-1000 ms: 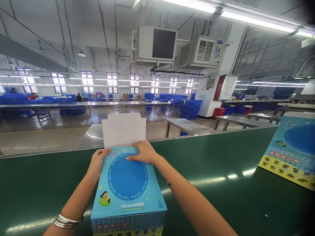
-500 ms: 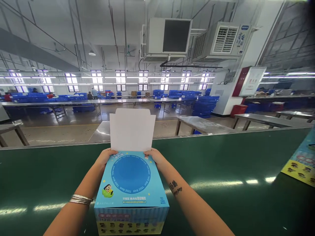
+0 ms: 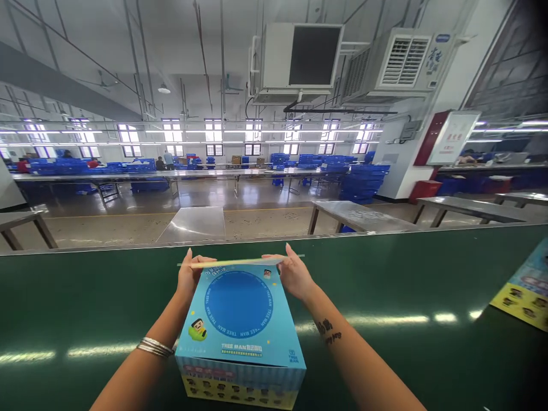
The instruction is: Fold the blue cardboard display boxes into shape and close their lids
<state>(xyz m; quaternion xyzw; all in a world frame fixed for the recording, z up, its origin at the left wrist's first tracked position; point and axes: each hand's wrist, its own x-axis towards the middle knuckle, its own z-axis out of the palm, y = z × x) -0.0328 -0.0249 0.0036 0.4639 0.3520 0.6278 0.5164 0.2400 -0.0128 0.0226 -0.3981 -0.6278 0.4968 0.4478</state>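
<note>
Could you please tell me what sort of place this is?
It looks like a factory workshop, judging by the stacked blue crates, the metal tables, and the printed box at a green work surface.

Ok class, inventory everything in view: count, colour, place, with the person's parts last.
TREE MAN box: one, light blue and yellow, front centre
Flap: one, pale, box's far edge
Second box: one, blue and yellow, right edge
Worktop: one, green, under boxes
Steel tables: several, grey, beyond worktop
Crates: many, blue, background
Air coolers: two, white, overhead
Notice board: one, white and red, right
Windows: several, bright, background
People: several, background
Bangles: several, silver, left wrist
Left hand: one, bare, flap's left end
Right hand: one, bare, flap's right end
</note>
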